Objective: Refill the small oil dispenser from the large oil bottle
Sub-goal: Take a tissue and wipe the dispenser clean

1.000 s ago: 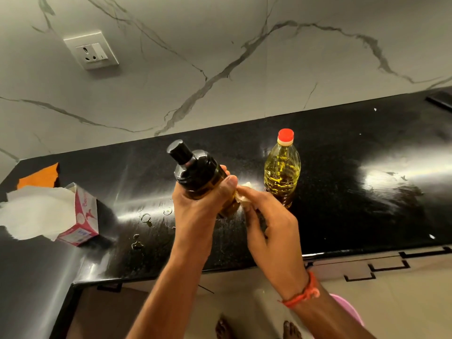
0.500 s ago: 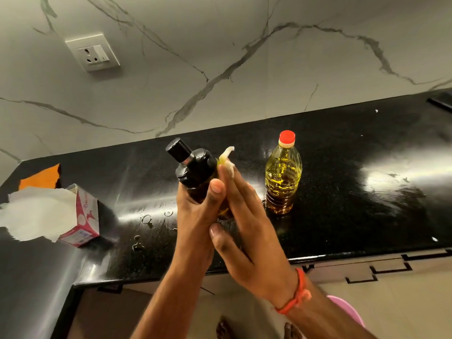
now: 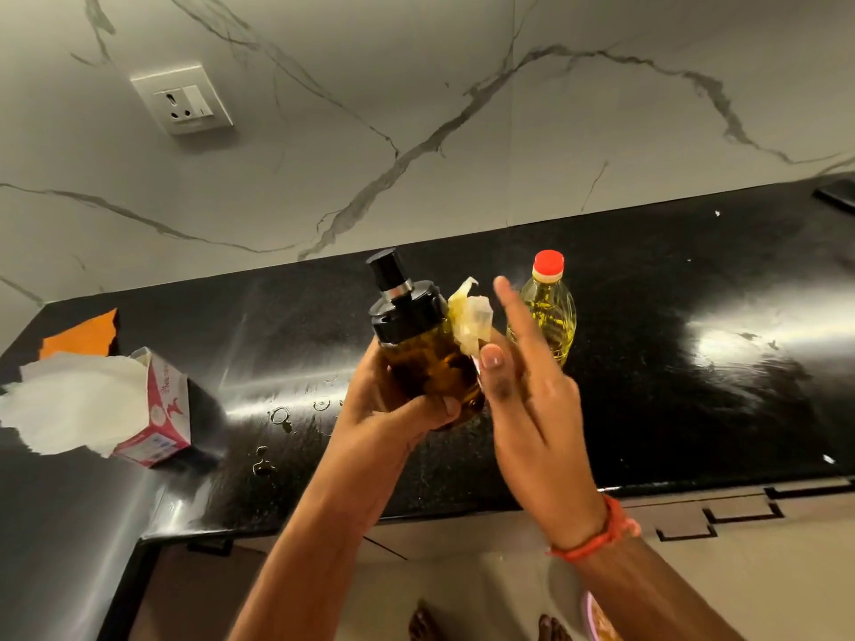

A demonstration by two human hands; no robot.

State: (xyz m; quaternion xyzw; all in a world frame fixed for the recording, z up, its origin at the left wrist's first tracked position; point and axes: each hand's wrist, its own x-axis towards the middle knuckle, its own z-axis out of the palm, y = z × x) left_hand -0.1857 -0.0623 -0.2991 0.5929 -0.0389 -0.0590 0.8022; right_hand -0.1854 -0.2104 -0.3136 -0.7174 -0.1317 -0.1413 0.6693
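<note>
Counter (image 3: 647, 316) is the landmark: black, glossy, running under a marble wall. At its far left end, an orange scrap (image 3: 81, 337); just right of that a tissue box (image 3: 159, 409) lies tipped on its side, a sheet (image 3: 69, 404) pulled out, probably kept within reach for wiping. Right of the box, small wet rings and drops (image 3: 277, 418) sit on the counter, likely oil. Above the counter's front edge, left hand (image 3: 393, 409) is wrapped around the lower body of the dispenser (image 3: 416, 344), lifting it clear of the surface and tilting it slightly; black pump cap is on, amber body looks well filled. The raised hold seems meant to expose the glass side for cleaning. Right hand (image 3: 523, 390) presses a crumpled, oil-yellowed tissue (image 3: 469, 323) against the dispenser's right shoulder just under the cap, thumb pinning it, other fingers fanned out straight. Behind that hand, the bottle (image 3: 548, 307) stands upright on the counter, red cap closed, partly hidden by the fingers, set back out of the way. Judgement: pouring looks done; this is the wipe-down. Oily glass could slip in the grip.
</note>
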